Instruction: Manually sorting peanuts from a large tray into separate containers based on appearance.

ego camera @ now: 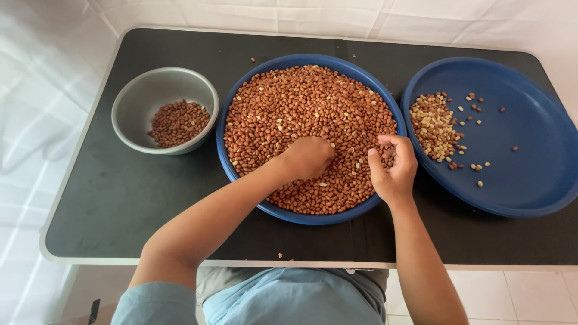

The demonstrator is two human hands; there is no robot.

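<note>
Peanuts (301, 114), red-skinned, heaped in the big blue basin (232, 114) mid-table, right under both my hands. My left hand (310, 157) is buried knuckles-up in the pile, curled around a few nuts, though I can't tell how tightly. My right hand (394, 165) hovers at the basin's right rim, fingertips pinched together; whether they grip a nut I can't tell. Just right lies the blue plate (524, 150) with pale nuts (432, 123); far left, the steel bowl (135, 102).
</note>
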